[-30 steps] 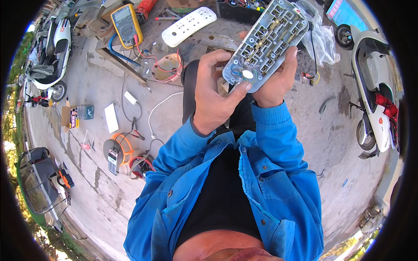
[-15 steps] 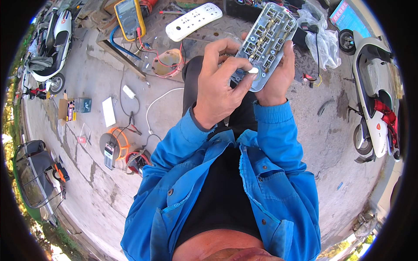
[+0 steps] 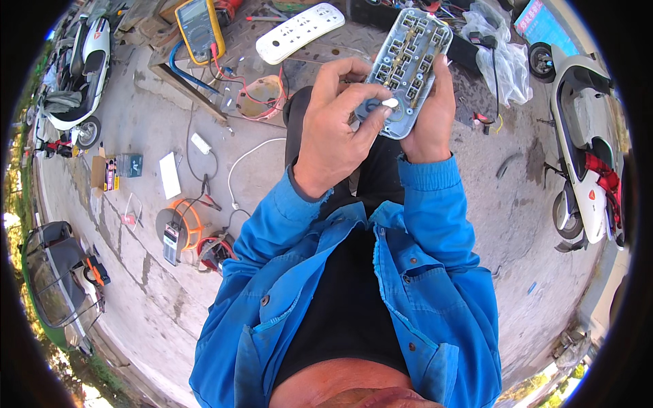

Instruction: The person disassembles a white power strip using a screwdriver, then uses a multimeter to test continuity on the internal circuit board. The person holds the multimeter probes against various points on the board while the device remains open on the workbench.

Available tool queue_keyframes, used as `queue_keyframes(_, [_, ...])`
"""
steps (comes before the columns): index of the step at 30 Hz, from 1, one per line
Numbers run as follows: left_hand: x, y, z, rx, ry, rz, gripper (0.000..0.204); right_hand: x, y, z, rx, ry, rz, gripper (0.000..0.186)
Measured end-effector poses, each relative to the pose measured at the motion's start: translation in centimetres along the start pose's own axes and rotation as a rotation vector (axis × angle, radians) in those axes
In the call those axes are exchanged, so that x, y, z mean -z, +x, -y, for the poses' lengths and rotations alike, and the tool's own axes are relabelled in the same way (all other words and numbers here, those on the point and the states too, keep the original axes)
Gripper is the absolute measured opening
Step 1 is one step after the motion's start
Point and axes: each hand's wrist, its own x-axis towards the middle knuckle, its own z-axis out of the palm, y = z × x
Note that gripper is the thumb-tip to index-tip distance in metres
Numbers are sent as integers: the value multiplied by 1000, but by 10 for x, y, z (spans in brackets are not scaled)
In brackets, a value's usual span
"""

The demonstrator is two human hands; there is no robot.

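And now a small white rounded piece [image 3: 390, 103] is pinched between thumb and forefinger of the left hand [image 3: 337, 132]; a second ago it was lying face-up on the casing, so it seems to have been worked free. The grey power-strip casing [image 3: 410, 71], brass strips exposed, is cradled from its right edge by the right hand [image 3: 435, 115], and has been swung more upright. Whether the piece is wired to the casing cannot be told; the right fingers are mostly hidden behind it. Beyond, on the metal worktop [image 3: 323, 64], the white socket cover [image 3: 299, 32] is laid face-up; toward the left edge, the yellow multimeter [image 3: 199, 30] is cut off at the top.
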Motion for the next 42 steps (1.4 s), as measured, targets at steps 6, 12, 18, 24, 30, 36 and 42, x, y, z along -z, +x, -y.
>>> queue_keyframes(6, [-3, 3, 5, -21, 98, -27, 27, -6, -2, 0, 9, -47, -99, 55])
queue_keyframes(12, [-12, 0, 6, 44, 37, -64, 25, -6, -3, 4, 5, -112, -123, 54])
queue_keyframes(18, [-10, 2, 8, 53, -6, -25, 24, -10, -3, 7, 29, -180, -139, 65])
queue_keyframes(24, [-7, 6, 4, 108, -74, 3, 28, -12, -3, 9, -17, -181, -161, 66])
queue_keyframes(30, [-2, 10, 2, 85, -25, 50, 28, -8, -2, 9, -57, -134, -162, 64])
queue_keyframes(36, [-5, 5, -1, 75, -20, 56, 27, -1, -1, 7, -74, -86, -140, 61])
queue_keyframes(42, [-7, 7, -2, 65, 11, 65, 28, -3, -4, 8, -70, -88, -160, 60])
